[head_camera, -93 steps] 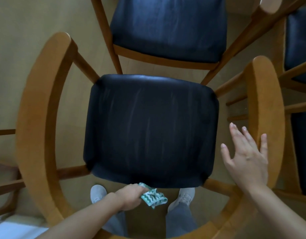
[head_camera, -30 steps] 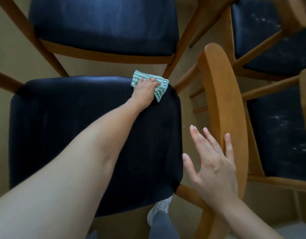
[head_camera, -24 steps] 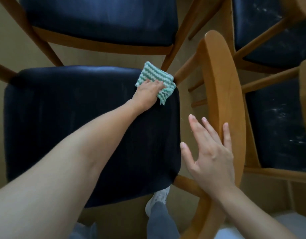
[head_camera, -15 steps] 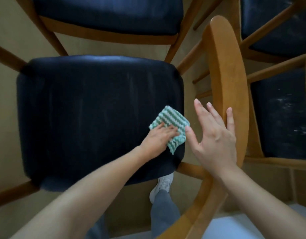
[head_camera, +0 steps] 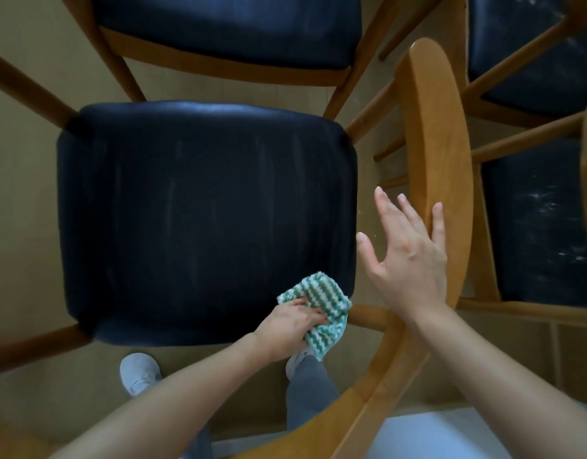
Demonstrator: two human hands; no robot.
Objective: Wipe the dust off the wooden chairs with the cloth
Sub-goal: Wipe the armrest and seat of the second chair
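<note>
A wooden chair with a dark padded seat stands right below me. My left hand grips a green-and-white striped cloth at the seat's near right corner, where the cloth hangs partly over the edge. My right hand is spread with straight fingers. Its outer fingers rest against the curved wooden backrest rail on the right; the thumb and forefinger hang free over the gap.
Another chair with a dark seat stands just beyond. Two more dusty dark seats crowd the right side behind the rail. My feet in grey shoes stand on the beige floor below the seat.
My left hand has dragged the cloth from the seat's far right corner back along its right side to the near right corner. My right hand stays on the rail.
</note>
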